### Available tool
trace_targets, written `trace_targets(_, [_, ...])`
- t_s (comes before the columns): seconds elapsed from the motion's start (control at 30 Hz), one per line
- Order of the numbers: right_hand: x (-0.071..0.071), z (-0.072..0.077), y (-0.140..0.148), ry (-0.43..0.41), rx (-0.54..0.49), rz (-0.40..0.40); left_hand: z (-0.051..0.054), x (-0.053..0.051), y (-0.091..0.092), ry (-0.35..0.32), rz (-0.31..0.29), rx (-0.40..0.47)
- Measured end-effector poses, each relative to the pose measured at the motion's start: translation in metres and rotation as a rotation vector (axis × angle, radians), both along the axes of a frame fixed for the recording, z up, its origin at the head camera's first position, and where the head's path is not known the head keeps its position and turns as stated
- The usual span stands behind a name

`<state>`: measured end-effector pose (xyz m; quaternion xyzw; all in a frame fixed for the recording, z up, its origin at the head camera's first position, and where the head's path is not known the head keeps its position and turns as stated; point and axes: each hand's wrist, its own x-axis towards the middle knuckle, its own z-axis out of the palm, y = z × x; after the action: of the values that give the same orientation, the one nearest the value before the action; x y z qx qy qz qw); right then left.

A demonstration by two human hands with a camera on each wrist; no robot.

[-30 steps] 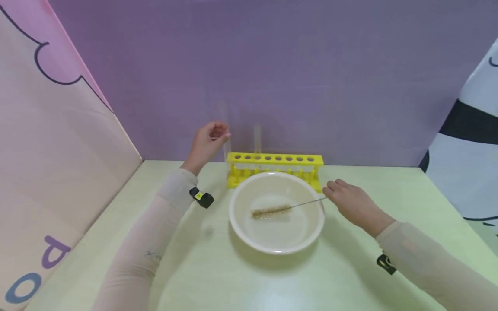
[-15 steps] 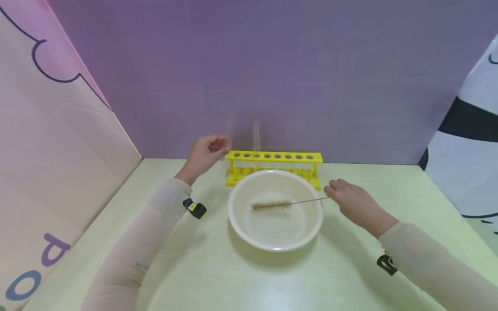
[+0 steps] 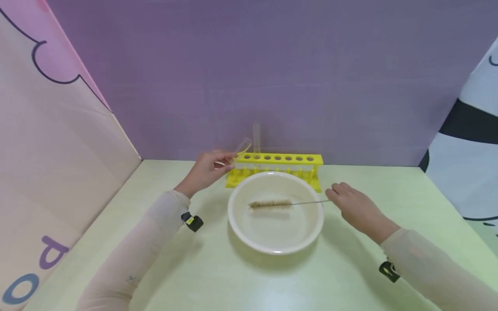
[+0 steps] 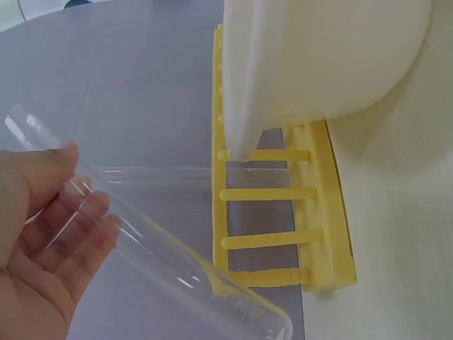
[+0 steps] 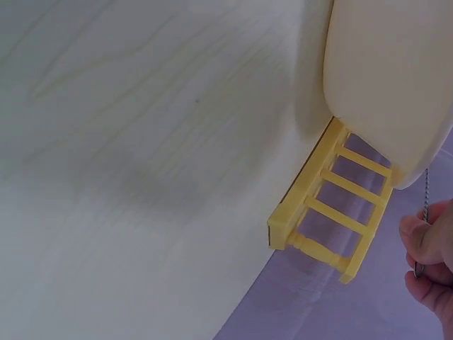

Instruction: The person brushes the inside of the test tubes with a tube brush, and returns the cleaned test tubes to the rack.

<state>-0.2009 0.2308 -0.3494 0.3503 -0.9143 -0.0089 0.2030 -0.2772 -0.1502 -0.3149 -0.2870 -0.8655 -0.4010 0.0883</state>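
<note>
My left hand [image 3: 206, 172] pinches a clear test tube [image 3: 243, 147] between thumb and fingers. The tube tilts, its upper end leaning right, in front of the left end of a yellow test tube rack [image 3: 278, 158]. In the left wrist view the tube [image 4: 166, 248] slants across the picture, with the thumb on its near side. On the right, my right hand [image 3: 354, 207] grips the twisted wire handle [image 5: 427, 190] of a test tube brush [image 3: 271, 204]. The brush's tan bristles lie over the inside of a white basin [image 3: 275, 250].
Another clear test tube [image 3: 256, 134] stands upright in the rack, near its left end. The basin sits directly in front of the rack on the pale table [image 3: 253, 289]. Behind the table rises a purple backdrop [image 3: 272, 77].
My left hand has come down and slightly right, and its test tube has gone from upright to tilted rightward. The right hand and brush have shifted only slightly.
</note>
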Motion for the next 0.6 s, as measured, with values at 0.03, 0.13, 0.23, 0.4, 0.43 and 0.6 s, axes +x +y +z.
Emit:
trace_targets(0.03, [-0.001,-0.001,0.001,0.004,-0.003,0.003,0.000,0.001,0.000,-0.008,-0.012,-0.004])
trace_targets(0.13, [-0.002,-0.004,0.004,0.027,-0.014,0.019,0.000,0.004,0.000,-0.032,-0.041,-0.024])
trace_targets(0.23, [-0.003,-0.006,0.008,0.062,-0.025,0.037,-0.001,0.008,0.001,-0.050,-0.058,-0.049])
trace_targets(0.4, [-0.002,-0.003,0.014,0.113,-0.049,0.056,-0.006,0.012,0.001,-0.036,-0.090,-0.109])
trace_targets(0.43, [-0.001,-0.001,0.015,0.122,-0.054,0.055,-0.007,0.012,0.001,-0.029,-0.093,-0.121])
trace_targets(0.6, [-0.001,0.007,0.020,0.156,-0.069,0.050,-0.009,0.014,-0.003,0.006,-0.092,-0.164])
